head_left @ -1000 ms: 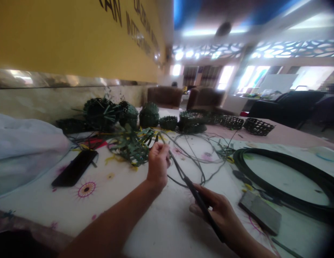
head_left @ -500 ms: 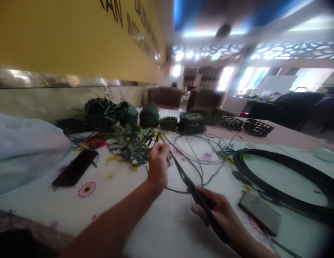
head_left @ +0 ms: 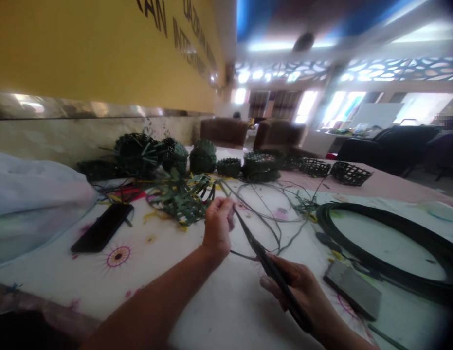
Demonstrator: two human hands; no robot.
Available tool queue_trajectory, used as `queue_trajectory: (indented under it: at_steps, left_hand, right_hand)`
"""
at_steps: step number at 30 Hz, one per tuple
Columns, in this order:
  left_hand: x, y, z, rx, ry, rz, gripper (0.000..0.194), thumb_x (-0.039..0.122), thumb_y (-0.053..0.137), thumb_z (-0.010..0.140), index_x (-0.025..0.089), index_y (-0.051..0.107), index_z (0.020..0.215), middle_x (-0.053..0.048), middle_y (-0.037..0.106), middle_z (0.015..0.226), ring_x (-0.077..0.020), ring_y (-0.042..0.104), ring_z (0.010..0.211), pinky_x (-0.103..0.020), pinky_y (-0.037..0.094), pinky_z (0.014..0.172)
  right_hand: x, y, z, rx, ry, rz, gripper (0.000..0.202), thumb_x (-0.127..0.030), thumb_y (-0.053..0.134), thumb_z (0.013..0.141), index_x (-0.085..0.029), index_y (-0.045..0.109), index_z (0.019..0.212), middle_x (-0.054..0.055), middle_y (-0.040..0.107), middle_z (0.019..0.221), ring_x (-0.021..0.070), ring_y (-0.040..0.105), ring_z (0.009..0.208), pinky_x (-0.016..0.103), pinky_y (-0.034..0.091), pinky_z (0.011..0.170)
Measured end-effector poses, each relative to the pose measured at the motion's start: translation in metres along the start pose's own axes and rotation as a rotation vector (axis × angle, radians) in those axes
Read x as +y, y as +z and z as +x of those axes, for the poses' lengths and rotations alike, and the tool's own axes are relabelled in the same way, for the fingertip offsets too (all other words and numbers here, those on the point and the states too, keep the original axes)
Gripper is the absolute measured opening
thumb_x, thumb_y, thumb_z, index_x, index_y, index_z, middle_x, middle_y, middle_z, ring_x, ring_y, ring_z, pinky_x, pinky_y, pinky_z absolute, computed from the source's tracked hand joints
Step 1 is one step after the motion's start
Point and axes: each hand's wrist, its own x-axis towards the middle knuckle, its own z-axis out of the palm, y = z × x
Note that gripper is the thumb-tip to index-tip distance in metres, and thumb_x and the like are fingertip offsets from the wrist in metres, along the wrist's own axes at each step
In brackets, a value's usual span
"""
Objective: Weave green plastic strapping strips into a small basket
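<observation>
My left hand [head_left: 217, 224] is closed in a pinch, thumb against fingers, on a thin dark green strip [head_left: 226, 187]. Its fingertips are at the tip of a long, dark, tapered tool [head_left: 268, 265]. My right hand [head_left: 297, 289] is wrapped round that tool's handle, which points up and to the left. I cannot make out the tool's exact kind. Just left of my left hand lies a partly woven green piece [head_left: 182, 201] with loose strip ends. Loose dark strips [head_left: 273, 228] curve across the table behind the tool.
Several dark green woven baskets [head_left: 202, 156] line the back. A coil of black strip [head_left: 379, 214] and a grey block [head_left: 352, 289] lie at right. At left are a phone [head_left: 102, 228] and a white plastic bag [head_left: 36, 209]. Chairs [head_left: 224, 131] stand beyond the table.
My left hand has moved slightly right and down, nearer the tool's tip. The loose strips in the middle have shifted a little right. My right hand has hardly moved.
</observation>
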Motion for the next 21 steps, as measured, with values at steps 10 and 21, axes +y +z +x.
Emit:
queue_trajectory:
  at_steps: [10,21]
  left_hand:
    - [0.005,-0.001,0.003,0.006,-0.035,0.02,0.027,0.027,0.065,0.073,0.018,0.041,0.065,0.011,0.026,0.047,-0.0018,0.017,0.037,-0.018,0.011,0.037]
    - [-0.002,0.002,-0.003,0.014,-0.081,0.009,0.024,0.027,0.064,0.074,0.017,0.044,0.066,0.01,0.025,0.048,-0.002,0.017,0.037,-0.018,0.009,0.037]
  right_hand:
    - [0.014,0.0,0.006,0.028,-0.022,0.012,0.043,-0.049,0.068,0.076,-0.014,0.062,0.101,-0.005,0.04,0.062,0.01,0.036,0.054,0.023,0.03,0.05]
    - [0.004,-0.001,0.002,0.019,-0.042,-0.065,0.039,-0.052,0.062,0.079,-0.015,0.064,0.089,-0.005,0.039,0.057,0.0095,0.037,0.048,0.023,0.03,0.045]
